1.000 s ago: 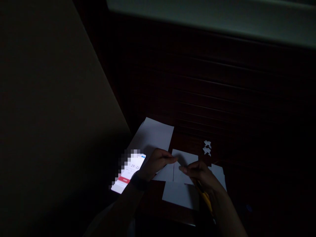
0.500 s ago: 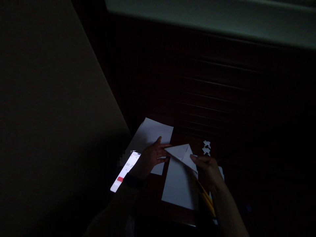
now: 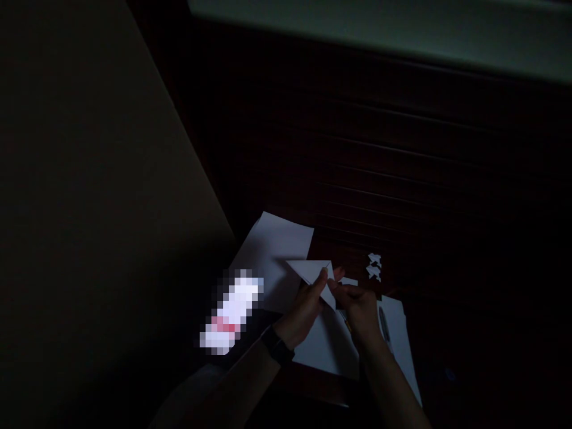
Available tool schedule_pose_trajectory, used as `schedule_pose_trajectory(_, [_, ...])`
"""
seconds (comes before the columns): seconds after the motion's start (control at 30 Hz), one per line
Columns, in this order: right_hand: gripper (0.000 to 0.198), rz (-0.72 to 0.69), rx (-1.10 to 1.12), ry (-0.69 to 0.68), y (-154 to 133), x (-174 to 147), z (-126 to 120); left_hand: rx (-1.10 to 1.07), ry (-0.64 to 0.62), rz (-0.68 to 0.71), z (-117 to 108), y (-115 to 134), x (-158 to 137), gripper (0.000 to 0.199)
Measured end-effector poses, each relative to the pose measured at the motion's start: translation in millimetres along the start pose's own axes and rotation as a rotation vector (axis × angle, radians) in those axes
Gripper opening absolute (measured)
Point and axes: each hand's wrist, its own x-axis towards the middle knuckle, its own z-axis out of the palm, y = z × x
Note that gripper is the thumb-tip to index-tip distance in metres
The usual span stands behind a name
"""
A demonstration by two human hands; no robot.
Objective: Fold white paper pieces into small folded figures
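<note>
A folded piece of white paper (image 3: 310,269), triangular in outline, is held up between my two hands. My left hand (image 3: 310,301), with a dark watch on its wrist, grips it from below, thumb on the near face and fingers behind. My right hand (image 3: 357,307) pinches the paper's right side between thumb and curled fingers. Under the hands a white sheet (image 3: 319,345) lies on the dark table. The yellow cutter (image 3: 346,322) shows only in a small part, mostly covered by my right hand and forearm.
More white sheets (image 3: 281,238) lie at the back left, beside a glowing phone (image 3: 235,307), now pixelated. Two small folded paper pieces (image 3: 374,267) sit at the back right. A pen (image 3: 384,325) rests on white paper (image 3: 402,333) to the right.
My left hand has moved right, from open beside the folded paper to gripping it. The paper has turned and shifted slightly left. My right hand has also moved a little left.
</note>
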Motion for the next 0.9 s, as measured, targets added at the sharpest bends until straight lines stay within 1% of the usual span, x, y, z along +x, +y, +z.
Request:
schedule_pose_trajectory(0.13, [0.029, -0.011, 0.045, -0.011, 1, 2, -3, 0.044, -0.028, -0.024, 3, -1, -3, 0.05])
schedule_pose_trajectory(0.23, [0.032, -0.017, 0.021, -0.013, 4, 4, -4, 0.085, -0.018, -0.002, 4, -3, -4, 0.05])
schedule_pose_trajectory(0.37, [0.036, -0.031, -0.015, -0.052, 4, 3, -2, 0.119, 0.018, 0.035, 0, -4, -2, 0.049])
schedule_pose_trajectory(0.5, [0.04, -0.051, -0.044, -0.113, -2, 0, 2, 0.124, 0.067, 0.047, -3, -4, 1, 0.051])
schedule_pose_trajectory(0.67, [0.043, -0.053, -0.063, -0.116, -4, -1, 4, 0.149, 0.101, 0.087, 2, -3, 1, 0.054])
schedule_pose_trajectory(0.8, [0.043, -0.014, 0.003, -0.163, -1, -1, 5, 0.254, 0.16, 0.087, 3, -1, -1, 0.055])
schedule_pose_trajectory(0.9, [0.042, 0.009, 0.103, -0.209, 0, -1, 7, 0.307, 0.165, 0.053, 1, 1, -1, 0.051])
